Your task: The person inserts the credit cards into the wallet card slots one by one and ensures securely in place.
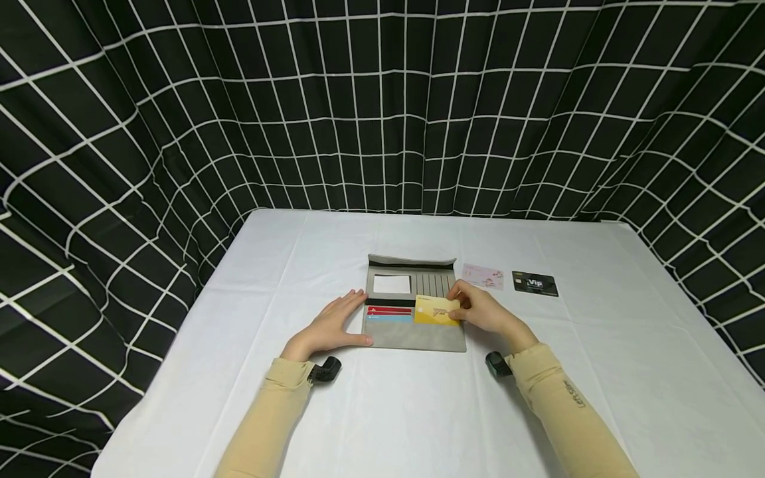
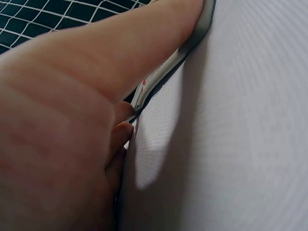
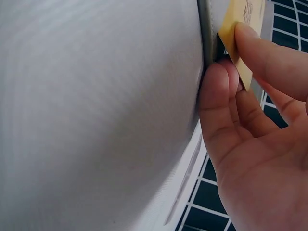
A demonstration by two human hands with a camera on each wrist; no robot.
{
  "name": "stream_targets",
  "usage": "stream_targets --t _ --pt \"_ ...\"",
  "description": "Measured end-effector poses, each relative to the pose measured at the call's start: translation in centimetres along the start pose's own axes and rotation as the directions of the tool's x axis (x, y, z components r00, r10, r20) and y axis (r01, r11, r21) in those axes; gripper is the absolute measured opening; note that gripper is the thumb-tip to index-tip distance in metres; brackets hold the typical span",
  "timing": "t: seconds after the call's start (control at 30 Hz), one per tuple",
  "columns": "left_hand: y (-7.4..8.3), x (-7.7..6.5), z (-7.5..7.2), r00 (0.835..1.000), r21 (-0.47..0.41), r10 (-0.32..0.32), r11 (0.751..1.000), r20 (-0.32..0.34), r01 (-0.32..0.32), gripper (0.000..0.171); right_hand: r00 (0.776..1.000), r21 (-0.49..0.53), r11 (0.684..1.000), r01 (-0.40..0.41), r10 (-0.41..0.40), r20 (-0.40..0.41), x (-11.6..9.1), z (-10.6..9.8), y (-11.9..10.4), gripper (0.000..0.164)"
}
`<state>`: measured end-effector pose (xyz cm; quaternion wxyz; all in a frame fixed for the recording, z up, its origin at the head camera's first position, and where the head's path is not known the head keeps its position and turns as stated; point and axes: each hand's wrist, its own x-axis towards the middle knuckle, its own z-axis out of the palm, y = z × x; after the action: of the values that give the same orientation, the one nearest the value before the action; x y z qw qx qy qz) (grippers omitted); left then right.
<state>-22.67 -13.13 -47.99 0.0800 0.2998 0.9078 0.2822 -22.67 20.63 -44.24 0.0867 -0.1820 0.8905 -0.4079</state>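
An opened grey wallet (image 1: 388, 337) lies flat on the white table. Red and blue cards (image 1: 390, 315) sit in its lower left slots, and a white card or paper (image 1: 392, 284) shows in the upper left part. My right hand (image 1: 483, 311) pinches a yellow card (image 1: 431, 311) by its right end, over the wallet's lower right half. In the right wrist view the thumb presses on the face of the yellow card (image 3: 243, 29), fingers behind it. My left hand (image 1: 332, 325), fingers spread, rests at the wallet's left edge; its thumb touches the lower left border.
Right of the wallet lie a pink card (image 1: 483, 276) and, farther right, a black card marked Vip (image 1: 534, 283). A black curtain with a white grid (image 1: 382, 119) stands behind the white table (image 1: 418, 411) and along both sides.
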Motion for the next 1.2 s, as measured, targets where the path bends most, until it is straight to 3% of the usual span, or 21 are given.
stream_targets --t 0.27,0.63,0.97,1.2 --pt "0.05 0.01 -0.10 1.000 -0.004 -0.006 1.000 0.003 0.006 0.097 0.999 -0.003 1.000 0.019 -0.019 0.047 0.09 -0.04 -0.29 0.025" --pt "0.30 -0.11 -0.17 1.000 0.002 -0.006 1.000 0.003 0.006 0.097 0.998 0.026 1.000 -0.010 0.008 0.055 -0.24 0.08 -0.01 0.024" --pt "0.15 -0.04 -0.10 1.000 0.014 -0.003 1.000 0.007 0.002 0.097 0.993 0.064 0.998 0.010 -0.018 0.119 -0.76 0.14 -0.48 0.064" --pt "0.17 -0.05 -0.08 1.000 0.013 -0.001 1.000 0.006 0.001 0.097 0.990 0.033 0.999 0.029 -0.033 0.137 -0.81 0.24 -0.67 0.068"
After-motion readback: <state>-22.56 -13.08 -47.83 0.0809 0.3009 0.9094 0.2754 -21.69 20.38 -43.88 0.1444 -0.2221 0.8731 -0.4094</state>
